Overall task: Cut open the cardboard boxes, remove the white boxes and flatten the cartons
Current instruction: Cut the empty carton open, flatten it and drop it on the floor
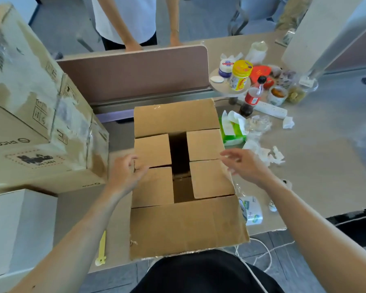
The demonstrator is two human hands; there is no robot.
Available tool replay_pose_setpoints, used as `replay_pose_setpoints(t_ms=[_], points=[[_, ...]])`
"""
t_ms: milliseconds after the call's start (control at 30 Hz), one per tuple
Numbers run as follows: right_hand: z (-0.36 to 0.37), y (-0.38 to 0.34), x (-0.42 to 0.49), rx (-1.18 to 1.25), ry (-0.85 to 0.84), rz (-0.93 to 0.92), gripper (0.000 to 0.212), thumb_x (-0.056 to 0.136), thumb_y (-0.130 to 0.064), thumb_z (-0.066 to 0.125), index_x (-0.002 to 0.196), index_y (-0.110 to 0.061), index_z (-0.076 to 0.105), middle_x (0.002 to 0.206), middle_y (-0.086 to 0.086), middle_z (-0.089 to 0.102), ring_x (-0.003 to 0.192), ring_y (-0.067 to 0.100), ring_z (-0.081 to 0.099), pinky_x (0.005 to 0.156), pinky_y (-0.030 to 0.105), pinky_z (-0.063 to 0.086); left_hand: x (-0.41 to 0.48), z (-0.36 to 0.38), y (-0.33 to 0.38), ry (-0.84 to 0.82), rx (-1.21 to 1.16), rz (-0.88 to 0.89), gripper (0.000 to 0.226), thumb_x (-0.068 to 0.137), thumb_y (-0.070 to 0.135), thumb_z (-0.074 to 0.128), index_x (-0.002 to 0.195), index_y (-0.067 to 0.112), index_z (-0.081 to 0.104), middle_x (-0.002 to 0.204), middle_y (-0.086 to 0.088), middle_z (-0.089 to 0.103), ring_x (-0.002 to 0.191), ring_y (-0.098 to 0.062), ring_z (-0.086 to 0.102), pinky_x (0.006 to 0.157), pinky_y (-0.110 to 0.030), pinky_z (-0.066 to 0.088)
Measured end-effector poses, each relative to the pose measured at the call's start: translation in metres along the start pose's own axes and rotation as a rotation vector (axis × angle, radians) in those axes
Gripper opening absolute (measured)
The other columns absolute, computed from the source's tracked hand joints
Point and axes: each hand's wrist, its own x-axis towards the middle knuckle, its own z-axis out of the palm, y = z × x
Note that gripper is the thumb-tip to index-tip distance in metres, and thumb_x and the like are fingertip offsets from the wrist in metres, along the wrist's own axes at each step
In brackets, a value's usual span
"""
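Carton (188, 225) sits between the hands: left hand (126, 173) pinches its left flap (154, 151), right hand (244, 166) hovers relaxed.

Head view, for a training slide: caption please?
Left hand and right hand at the side flaps of an opened cardboard carton on a cluttered desk.

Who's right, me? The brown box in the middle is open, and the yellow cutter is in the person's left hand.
Not quite. The head view shows the yellow cutter lying on the table near its front edge, not in the left hand. The brown box in the middle is open.
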Motion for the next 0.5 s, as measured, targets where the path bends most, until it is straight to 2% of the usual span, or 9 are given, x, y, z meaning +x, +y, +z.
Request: replay_pose_setpoints(t_ms=[67,100,167,233,267,333,367,500], points=[[-0.001,0.022,-0.004,-0.084,0.085,0.078,0.03,0.09,-0.033,0.068,0.117,-0.023,0.065,0.086,-0.003,0.065,0.074,0.013,0.063,0.088,0.041,0.054,-0.009,0.0,-0.019,0.015,-0.047,-0.124,0.065,0.083,0.048,0.075,0.134,0.017,0.05,0.126,-0.004,0.05,0.109,-0.017,0.05,0.087,-0.033,0.041],[0.0,0.032,-0.007,-0.099,0.078,0.138,0.041,0.088,-0.036,0.07,0.124,-0.02,0.061,0.088,-0.003,0.063,0.075,0.013,0.061,0.088,0.039,0.053,-0.015,0.0,-0.028,-0.036,-0.072,-0.208,0.073,0.08,0.055,0.076,0.137,0.021,0.045,0.128,-0.003,0.049,0.11,-0.019,0.051,0.089,-0.035,0.044],[0.005,0.053,-0.011,-0.111,-0.022,0.25,0.06,0.084,-0.045,0.072,0.136,-0.024,0.049,0.098,-0.003,0.062,0.084,0.014,0.063,0.088,0.037,0.053,-0.028,0.004,-0.041,-0.18,-0.18,-0.348,0.084,0.072,0.067,0.075,0.139,0.032,0.039,0.122,0.003,0.051,0.108,-0.02,0.055,0.088,-0.039,0.051],[0.013,0.065,-0.014,-0.009,-0.184,0.319,0.069,0.085,-0.045,0.072,0.143,-0.03,0.04,0.11,-0.002,0.063,0.095,0.017,0.065,0.086,0.038,0.057,-0.043,0.011,-0.041,-0.283,-0.313,-0.42,0.074,0.077,0.061,0.074,0.136,0.036,0.037,0.114,0.008,0.054,0.101,-0.015,0.056,0.076,-0.035,0.052],[0.017,0.068,-0.015,0.091,-0.251,0.337,0.069,0.087,-0.04,0.072,0.145,-0.031,0.036,0.113,-0.002,0.065,0.099,0.018,0.066,0.082,0.036,0.058,-0.048,0.014,-0.04,-0.32,-0.359,-0.433,0.074,0.076,0.062,0.074,0.135,0.036,0.037,0.115,0.008,0.056,0.101,-0.013,0.057,0.075,-0.034,0.051],[0.025,0.066,-0.018,0.239,-0.339,0.325,0.065,0.09,-0.031,0.07,0.144,-0.037,0.034,0.114,-0.004,0.069,0.101,0.015,0.067,0.076,0.032,0.058,-0.054,0.021,-0.042,-0.366,-0.397,-0.42,0.092,0.065,0.074,0.075,0.14,0.038,0.037,0.126,0.009,0.057,0.109,-0.013,0.057,0.086,-0.039,0.052],[0.027,0.067,-0.019,0.258,-0.351,0.315,0.063,0.09,-0.031,0.07,0.141,-0.042,0.035,0.114,-0.006,0.069,0.102,0.013,0.067,0.078,0.032,0.057,-0.056,0.022,-0.043,-0.369,-0.402,-0.406,0.097,0.06,0.078,0.073,0.141,0.038,0.037,0.129,0.01,0.056,0.113,-0.013,0.056,0.092,-0.041,0.05],[0.025,0.067,-0.021,0.259,-0.34,0.239,0.081,0.071,-0.052,0.078,0.144,-0.04,0.044,0.11,-0.006,0.074,0.103,0.015,0.069,0.098,0.044,0.052,-0.064,0.017,-0.036,-0.364,-0.473,-0.401,0.084,0.068,0.078,0.065,0.138,0.041,0.037,0.131,0.011,0.053,0.111,-0.012,0.052,0.088,-0.041,0.041]])
